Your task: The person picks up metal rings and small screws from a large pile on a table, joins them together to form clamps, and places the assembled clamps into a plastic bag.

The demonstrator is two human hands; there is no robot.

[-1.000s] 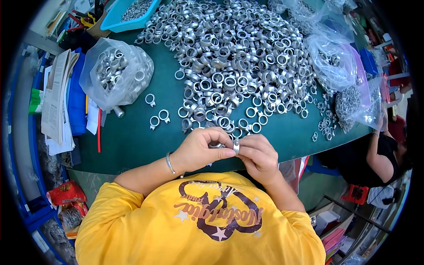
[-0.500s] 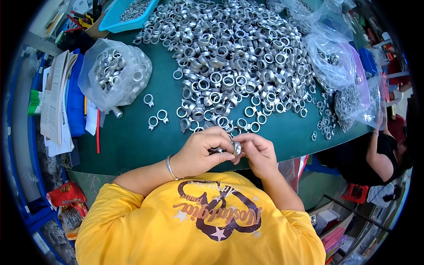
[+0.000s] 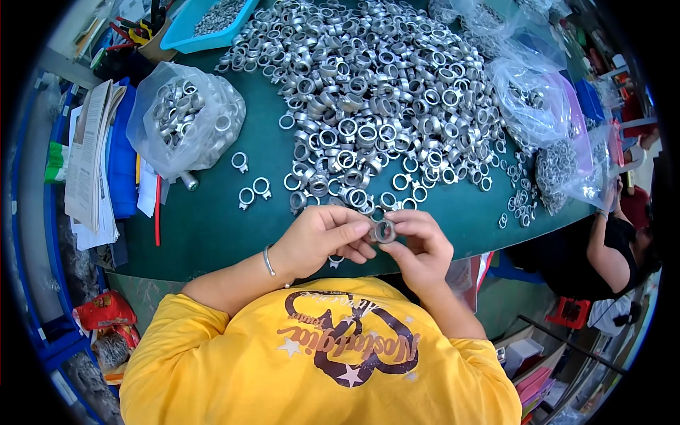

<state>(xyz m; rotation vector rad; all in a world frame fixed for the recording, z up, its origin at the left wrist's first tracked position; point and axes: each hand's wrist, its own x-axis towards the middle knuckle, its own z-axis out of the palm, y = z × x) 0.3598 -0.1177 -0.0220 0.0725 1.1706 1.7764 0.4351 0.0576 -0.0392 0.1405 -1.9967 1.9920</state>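
Observation:
A grey metal ring clamp [image 3: 383,231] is held above the table's near edge, its round opening facing up toward me. My right hand [image 3: 423,249] pinches it between thumb and fingers. From the other side, my left hand [image 3: 316,237] has its thumb and forefinger closed at the ring's left edge, with the other fingers curled below. Part of another ring [image 3: 336,261] shows just under my left hand; whether it lies on the table or is held, I cannot tell. Several loose rings lie just beyond my fingers, at the front of a large heap of ring clamps [image 3: 382,92].
On the green table [image 3: 191,241], a clear bag of rings [image 3: 185,120] stands left, near three loose rings. A blue tray [image 3: 205,41] of small parts is at the back left. Bags of smaller parts [image 3: 556,170] line the right. Another person [image 3: 610,248] sits at far right.
The ring clamp has turned in my fingers, so its opening now faces me. My right hand has shifted slightly right and down, and my left fingers have spread below the ring.

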